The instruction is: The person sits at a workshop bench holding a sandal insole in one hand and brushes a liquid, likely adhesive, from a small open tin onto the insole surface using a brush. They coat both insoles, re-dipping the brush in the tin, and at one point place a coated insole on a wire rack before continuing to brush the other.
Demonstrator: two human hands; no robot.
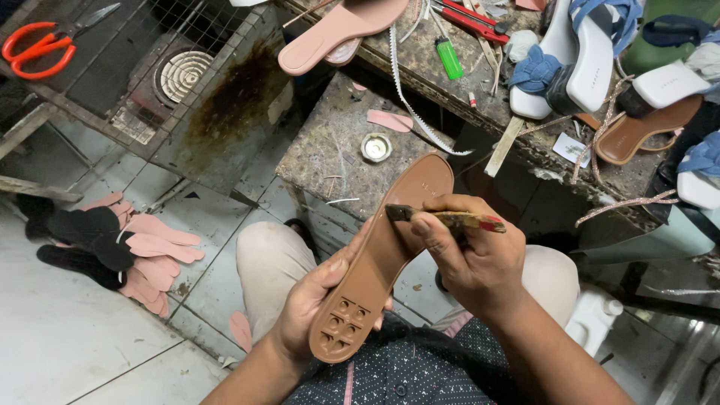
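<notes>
Two hands are busy with one brown shoe sole (382, 255). The left hand (315, 300) cups the sole from below, near its heel end, so its grip is closed around the sole. The sole sits over the person's lap, with its toe end pointing far, toward the small grey desk (337, 150). The right hand (472, 255) has a tight grip on a small brush (446, 217), and the brush tip touches the middle of the sole. I cannot tell how much of the sole is already brushed, because no wet patch shows clearly. I think the brushing is only partly done. A little round tin (376, 147) stands on the desk, just past the sole. Far to the right, finished sandals (570, 60) lie on a messy bench. On the floor at the left lies a pile of pink cut-outs (154, 255). Orange scissors (37, 45) rest far left.
</notes>
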